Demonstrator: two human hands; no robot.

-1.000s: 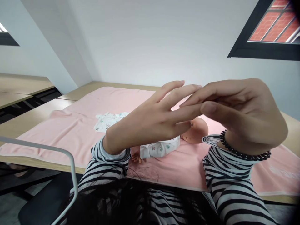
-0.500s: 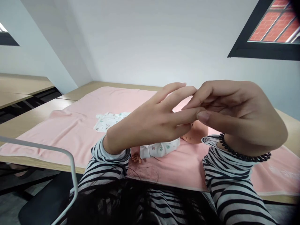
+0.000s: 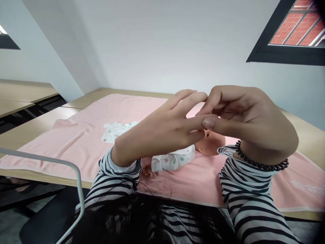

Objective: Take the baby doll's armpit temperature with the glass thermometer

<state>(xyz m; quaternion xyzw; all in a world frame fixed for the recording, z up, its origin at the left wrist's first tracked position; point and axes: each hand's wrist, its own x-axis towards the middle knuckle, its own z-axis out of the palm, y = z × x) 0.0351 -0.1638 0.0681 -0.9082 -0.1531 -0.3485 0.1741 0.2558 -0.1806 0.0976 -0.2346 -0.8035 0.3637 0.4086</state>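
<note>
Your left hand (image 3: 162, 130) is raised above the table, fingers stretched out flat and slightly spread, pointing toward 2 o'clock. It grips nothing. Your right hand (image 3: 243, 118) meets it from 3 o'clock: the fingers are curled and the thumb (image 3: 215, 123) presses against the tips of the left fingers, so the right hand is pinched shut on those fingertips. No object shows between the two hands.

Both wrists carry striped sleeves (image 3: 114, 176), and a dark beaded bracelet (image 3: 259, 162) sits on the right wrist.

Below the hands, at 6 o'clock from the point of contact, a doll (image 3: 182, 157) lies on its back on a pink blanket (image 3: 83, 135). Its head (image 3: 213, 142) points toward 3 o'clock and is partly covered by your left hand; its body wears a white printed garment (the pattern is too small to read). One small doll hand shows at the 8 o'clock end of the body. Neither of your hands touches the doll.

A second piece of white printed cloth (image 3: 115, 130) lies flat on the blanket at 10 o'clock from the doll, apart from it.

The blanket covers a wooden table (image 3: 30, 127). A grey metal chair frame (image 3: 63, 169) stands at 8 o'clock, near the table edge
</note>
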